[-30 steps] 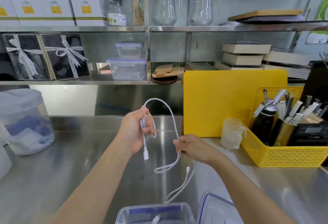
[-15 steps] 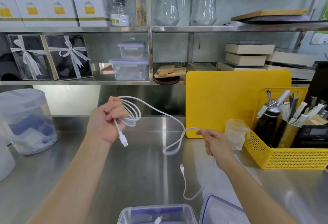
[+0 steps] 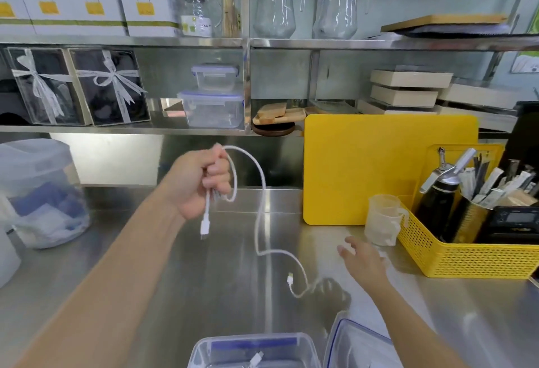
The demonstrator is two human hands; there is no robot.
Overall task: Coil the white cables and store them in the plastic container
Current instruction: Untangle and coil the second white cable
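While L hand (image 3: 201,184) is clenched on several loops of white cable (image 3: 264,187), R hand (image 3: 364,262) is spread, holding nothing. Loose tail hangs toward surface (image 3: 145,265), beyond container (image 3: 303,344). Judged light, limp, springy; grip tail mid-run, not plug.

Left hand (image 3: 201,184), right hand (image 3: 364,264): both bare; forearms (image 3: 116,268) bare up to frame edge

One head-worn wide-angle view looks forward and down, close over the steel counter (image 3: 122,265) toward shelves (image 3: 186,42).
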